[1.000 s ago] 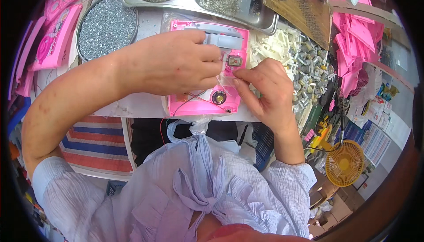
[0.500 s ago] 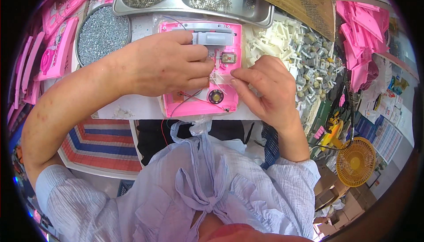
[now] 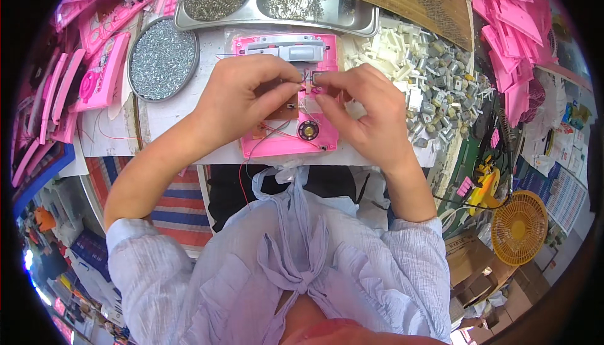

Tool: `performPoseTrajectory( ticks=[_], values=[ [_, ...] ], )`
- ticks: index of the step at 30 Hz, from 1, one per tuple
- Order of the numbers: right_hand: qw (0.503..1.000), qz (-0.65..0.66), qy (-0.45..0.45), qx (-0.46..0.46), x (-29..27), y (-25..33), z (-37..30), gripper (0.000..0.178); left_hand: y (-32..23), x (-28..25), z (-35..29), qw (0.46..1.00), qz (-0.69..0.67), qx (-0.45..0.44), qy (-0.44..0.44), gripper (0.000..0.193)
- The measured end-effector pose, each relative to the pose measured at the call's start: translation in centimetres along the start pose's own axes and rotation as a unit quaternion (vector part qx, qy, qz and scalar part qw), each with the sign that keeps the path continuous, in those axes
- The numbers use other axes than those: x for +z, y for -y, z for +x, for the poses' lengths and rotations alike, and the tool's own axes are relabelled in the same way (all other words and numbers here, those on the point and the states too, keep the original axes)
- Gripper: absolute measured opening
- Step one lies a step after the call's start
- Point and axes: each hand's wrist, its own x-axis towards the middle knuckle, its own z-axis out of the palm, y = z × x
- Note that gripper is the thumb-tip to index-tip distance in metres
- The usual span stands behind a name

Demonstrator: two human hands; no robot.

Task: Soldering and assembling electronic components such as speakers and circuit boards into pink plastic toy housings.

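Note:
A pink plastic housing [image 3: 286,149] lies open in front of me. Across its far end sits a grey plastic part [image 3: 302,53], and near its front is a round black speaker [image 3: 308,130]. My left hand [image 3: 248,93] is closed in a pinch over the middle of the housing, above a brown circuit board [image 3: 289,110]. My right hand [image 3: 371,109] faces it, thumb and forefinger bent inward beside a small metal part [image 3: 316,77]. Whatever is between the fingertips of each hand is too small to make out. Thin red and grey wires [image 3: 277,132] cross the housing.
A round dish of small screws [image 3: 162,59] stands left, by stacked pink parts [image 3: 104,71]. Behind is a steel tray [image 3: 277,24] of small metal pieces, beside cardboard [image 3: 409,5]. White plastic pieces [image 3: 384,52] and metal motors [image 3: 440,87] are heaped right. A yellow fan [image 3: 519,227] is farther right.
My left hand has come away from the grey part, which now shows fully. My right hand has moved slightly farther from me, and the fingertips of both hands now meet closely. The view has shifted.

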Motion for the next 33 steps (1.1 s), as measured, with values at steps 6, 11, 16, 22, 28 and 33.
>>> performPoseTrajectory(
  ticks=[6, 11, 16, 22, 28, 33],
  values=[
    [0.997, 0.053, 0.002, 0.050, -0.3, 0.0, 1.1, 0.017, -0.7, 0.7, 0.7, 0.999, -0.018, -0.022, -0.019, 0.011],
    [0.995, 0.072, -0.012, 0.073, 0.0, -0.4, 1.2, 0.014, -1.2, 1.3, 0.9, 0.997, -0.050, -0.051, -0.040, 0.011],
    [0.996, 0.071, -0.018, 0.051, 0.1, -1.0, 1.2, 0.011, -0.8, 1.5, 1.1, 0.998, -0.017, -0.006, -0.053, 0.010],
    [0.989, -0.045, -0.123, 0.075, -6.2, -1.7, -4.5, 0.013, -1.1, 1.4, 0.5, 0.997, 0.028, 0.021, -0.071, 0.007],
    [0.755, 0.252, -0.530, 0.293, -23.0, -8.0, -21.1, 0.046, -1.4, 1.6, 0.6, 0.981, 0.132, 0.106, -0.096, 0.009],
    [0.710, 0.351, -0.543, 0.278, -26.6, -11.3, -24.8, 0.028, -1.1, 2.5, 1.3, 0.956, 0.211, 0.165, -0.122, 0.010]
  ],
)
